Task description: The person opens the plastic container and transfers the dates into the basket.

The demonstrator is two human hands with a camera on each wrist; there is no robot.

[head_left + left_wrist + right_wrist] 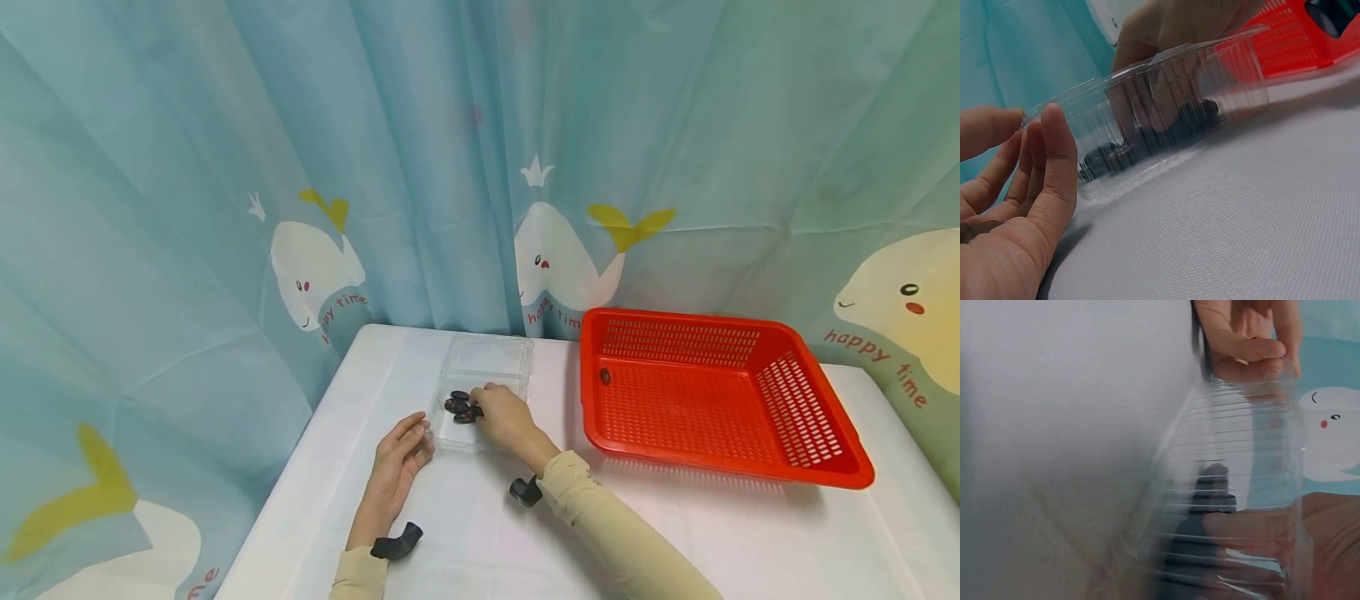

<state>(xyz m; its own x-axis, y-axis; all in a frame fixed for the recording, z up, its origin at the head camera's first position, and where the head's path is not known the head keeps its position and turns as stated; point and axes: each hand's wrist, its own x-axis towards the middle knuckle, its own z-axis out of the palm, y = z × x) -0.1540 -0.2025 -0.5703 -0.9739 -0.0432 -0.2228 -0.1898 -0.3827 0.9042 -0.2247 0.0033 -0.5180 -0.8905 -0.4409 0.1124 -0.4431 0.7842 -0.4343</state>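
Head view shows our right hand pinching dark discs inside the clear box, left hand open against its corner; the light box could skid.

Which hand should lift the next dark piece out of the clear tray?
Right, most likely. The right hand already reaches into the clear tray, its fingers on the dark pieces. The left hand rests outside, open against the tray's near corner, better placed to steady it.
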